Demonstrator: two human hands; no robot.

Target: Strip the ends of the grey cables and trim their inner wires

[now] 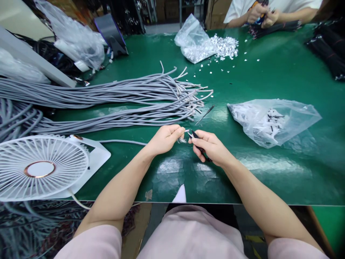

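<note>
Between the thumb and fingers of my left hand [167, 138] is the end of a grey cable [124, 141], which runs in from the left past the fan. Fine loose strands and a pale tip stick out beyond my fingertips. My right hand [211, 145] is closed around small black-handled scissors [201, 144], their blades up against the cable's pale tip. Whether the blades touch it I cannot tell. Just beyond my hands lies a thin dark pointed tool [205, 114]. Behind it, a bundle of grey cables [121, 91] ends in stripped, pale tips.
At the left stands a white fan [40, 169]. A clear bag [275, 122] of white and black pieces lies right, another bag [192, 43] spills small shiny pieces at the back. Across the green table [269, 180], a co-worker's hands [262, 16] hold a tool near black cables [327, 50].
</note>
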